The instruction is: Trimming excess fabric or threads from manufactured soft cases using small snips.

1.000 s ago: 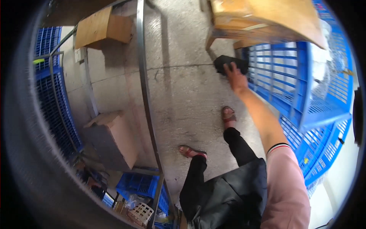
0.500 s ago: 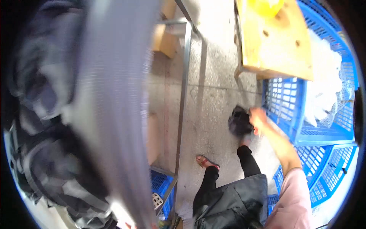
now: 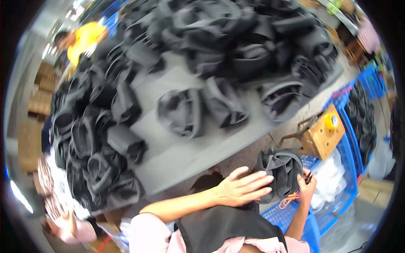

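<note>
A black fabric bag (image 3: 280,173), round and open-looking, is held above the blue crates at the table's near right edge. My right hand (image 3: 306,185) is closed at its right side, gripping its edge. A small dark thing pokes out of those fingers, too small to name. Below it hangs a looped orange cord (image 3: 289,200); what it is tied to cannot be made out. My left hand (image 3: 244,187) lies palm down at the bag's left side, fingers stretched and apart. On the grey table (image 3: 168,164), similar black bags (image 3: 181,113) are heaped.
To the right stand a wooden stool (image 3: 322,135) with a yellow roll (image 3: 331,121) on it and a blue crate (image 3: 352,168) with white plastic inside. A person in yellow (image 3: 84,40) is at the far left; another in pink (image 3: 78,230) sits at the near left.
My view has swung from the floor to the heaped table. My right hand has brought the black bag up from low by the crates. My left hand has come in beside it, open.
</note>
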